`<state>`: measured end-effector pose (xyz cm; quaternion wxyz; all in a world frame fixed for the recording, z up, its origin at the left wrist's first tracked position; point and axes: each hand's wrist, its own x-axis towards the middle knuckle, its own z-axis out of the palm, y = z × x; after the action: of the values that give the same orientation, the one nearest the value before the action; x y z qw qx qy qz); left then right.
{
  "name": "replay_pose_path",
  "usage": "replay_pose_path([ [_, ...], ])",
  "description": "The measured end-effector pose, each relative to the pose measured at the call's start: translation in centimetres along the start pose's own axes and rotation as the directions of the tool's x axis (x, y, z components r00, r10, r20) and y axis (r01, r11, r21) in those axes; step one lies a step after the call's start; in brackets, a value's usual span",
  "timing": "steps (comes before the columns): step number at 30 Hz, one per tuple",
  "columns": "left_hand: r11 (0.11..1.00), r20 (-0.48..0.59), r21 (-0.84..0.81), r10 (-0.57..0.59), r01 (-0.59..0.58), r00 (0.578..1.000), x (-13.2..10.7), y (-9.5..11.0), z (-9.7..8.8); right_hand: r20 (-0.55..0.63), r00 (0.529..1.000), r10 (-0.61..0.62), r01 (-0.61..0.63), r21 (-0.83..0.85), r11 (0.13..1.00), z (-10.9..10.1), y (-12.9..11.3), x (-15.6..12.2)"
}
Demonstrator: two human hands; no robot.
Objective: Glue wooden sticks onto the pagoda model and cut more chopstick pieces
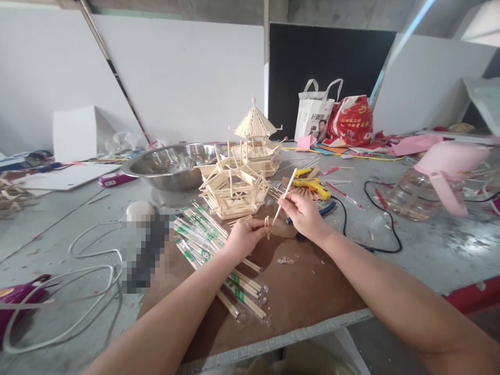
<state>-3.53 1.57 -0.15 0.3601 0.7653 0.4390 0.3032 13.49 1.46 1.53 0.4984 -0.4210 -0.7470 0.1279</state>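
Observation:
Between the fingertips of my left hand [247, 238] is a small piece made of short wooden sticks [267, 225]. My right hand [305, 213] pinches a single wooden chopstick [288, 188], held at a slant with its lower end at or very near that piece. Just left of and below my left hand lie several packs of wrapped chopsticks [250, 284] with green labels. Behind the hands stands an open frame of stacked sticks [234, 190]. A pavilion model with a pointed stick roof [255, 122] rises behind it.
A brown board [304, 291] lies under my hands. A yellow glue gun [312, 186] and blue-handled pliers [327, 209] are to the right, near a black cable. A steel basin [167, 179] stands back left, a pink-lidded jug [422, 187] right. White cable [113, 271] loops at left.

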Motion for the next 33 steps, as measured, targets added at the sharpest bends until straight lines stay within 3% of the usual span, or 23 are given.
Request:
replay_pose_path([
  [11,0.990,0.035,0.139,0.025,-0.030,0.999,-0.1,-0.1,0.2,0.048,0.996,0.069,-0.069,-0.008,0.998,0.3,0.1,-0.1],
  [20,0.969,0.034,0.245,0.023,-0.031,0.999,0.0,0.1,0.2,0.175,0.984,-0.030,0.034,-0.023,0.999,1.6,0.1,-0.6],
  [33,0.966,0.059,0.260,-0.019,0.004,0.998,0.1,-0.3,-0.1,0.309,0.951,0.025,-0.045,0.059,0.997,1.6,0.0,-0.4],
])
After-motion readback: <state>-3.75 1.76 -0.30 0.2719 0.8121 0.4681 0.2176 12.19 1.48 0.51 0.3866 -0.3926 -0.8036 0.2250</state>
